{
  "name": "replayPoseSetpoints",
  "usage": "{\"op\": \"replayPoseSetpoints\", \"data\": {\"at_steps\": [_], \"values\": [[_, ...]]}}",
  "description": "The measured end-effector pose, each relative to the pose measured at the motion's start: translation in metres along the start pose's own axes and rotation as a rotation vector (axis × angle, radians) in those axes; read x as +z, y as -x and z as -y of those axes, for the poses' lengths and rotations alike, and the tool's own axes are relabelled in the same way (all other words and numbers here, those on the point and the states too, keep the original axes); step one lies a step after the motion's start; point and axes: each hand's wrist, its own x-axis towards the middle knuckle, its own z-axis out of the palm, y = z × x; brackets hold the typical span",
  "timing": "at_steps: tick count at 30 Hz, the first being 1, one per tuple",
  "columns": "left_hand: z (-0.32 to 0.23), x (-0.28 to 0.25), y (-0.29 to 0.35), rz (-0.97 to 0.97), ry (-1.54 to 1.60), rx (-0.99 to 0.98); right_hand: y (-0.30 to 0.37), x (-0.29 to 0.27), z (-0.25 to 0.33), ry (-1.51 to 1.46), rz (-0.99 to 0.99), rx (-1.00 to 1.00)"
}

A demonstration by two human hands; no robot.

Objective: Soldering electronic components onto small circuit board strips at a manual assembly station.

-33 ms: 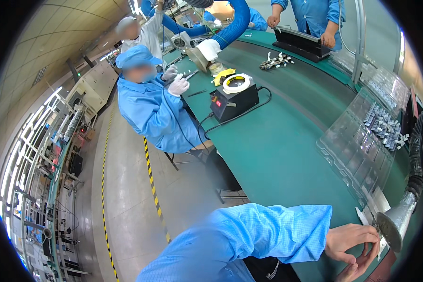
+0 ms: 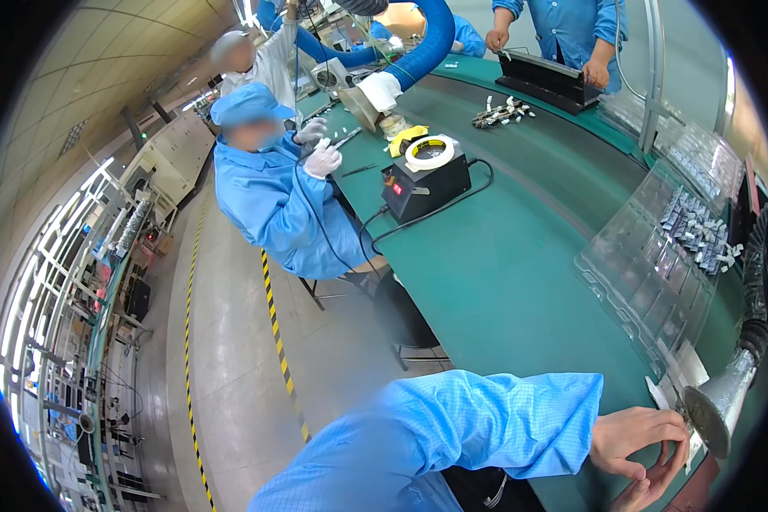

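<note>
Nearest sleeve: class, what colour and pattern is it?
The sleeve is light blue with a fine grid; best in head view.

My left hand (image 2: 633,437) hides whatever its curled fingertips may hold, the lower edge cuts off most of my right hand (image 2: 642,493), my sleeve (image 2: 495,418) blurs toward the shoulder, and the heaped parts (image 2: 698,230) look too small to tell apart.

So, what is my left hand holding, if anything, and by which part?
It cannot be told: the left hand curls near the metal funnel, and any grip is too unclear to see.
</note>
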Motion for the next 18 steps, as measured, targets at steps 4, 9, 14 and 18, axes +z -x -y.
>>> {"op": "replayPoseSetpoints", "data": {"at_steps": [4, 9, 14, 18], "values": [[0.0004, 0.0007, -0.0011, -0.004, 0.024, 0.006, 0.0012, -0.0046, -0.0074, -0.025, 0.036, -0.032], [0.0014, 0.0029, -0.0025, -0.047, -0.02, 0.056, -0.0002, -0.0033, -0.0081, -0.032, 0.032, -0.043], [-0.0018, 0.0006, -0.004, -0.017, -0.006, 0.049, -0.0008, -0.0035, -0.0055, -0.032, 0.032, -0.05], [-0.0014, 0.0002, -0.0033, -0.018, -0.023, 0.044, -0.001, -0.0037, -0.0031, -0.029, 0.039, -0.051]]}}
